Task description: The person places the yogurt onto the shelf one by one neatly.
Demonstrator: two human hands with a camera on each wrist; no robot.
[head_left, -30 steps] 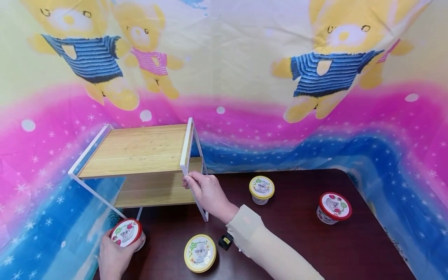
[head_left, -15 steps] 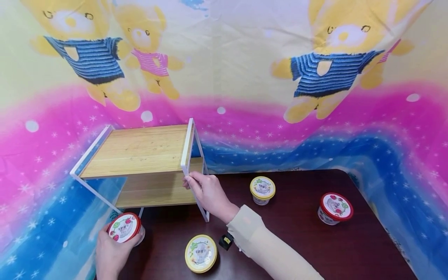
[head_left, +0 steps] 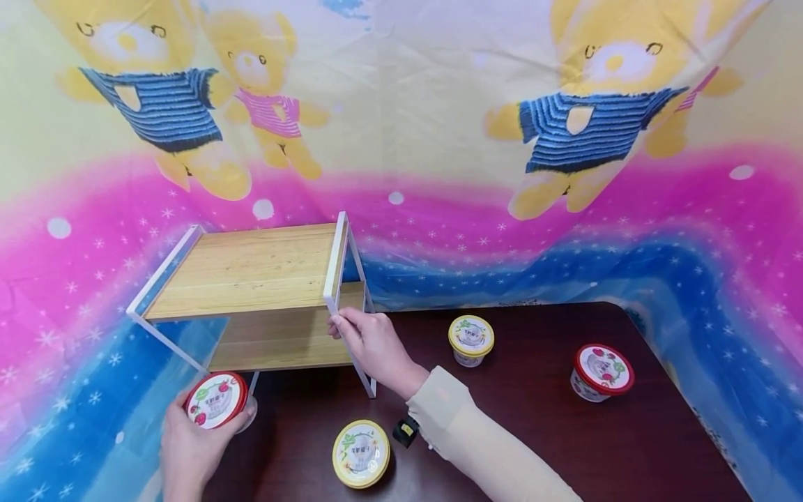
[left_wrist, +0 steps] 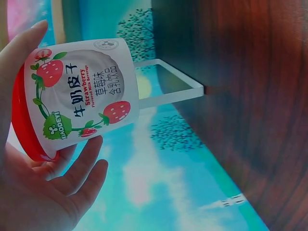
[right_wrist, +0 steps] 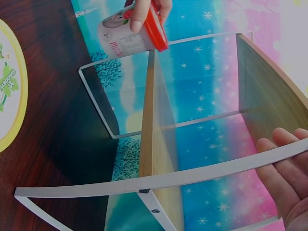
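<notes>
Left hand [head_left: 193, 446] grips the red-lidded cup [head_left: 216, 400], which I see has drifted left and remains off the shelf [head_left: 241, 272]. Right hand [head_left: 378, 351] still holds its frame [head_left: 335, 261].

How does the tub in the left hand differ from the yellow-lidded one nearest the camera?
The held tub is red-lidded; the near tub is yellow-lidded. The held tub is off the table, gripped by the left hand; the near tub stands on the table with no hand on it. Both have printed, largely white tops.
</notes>
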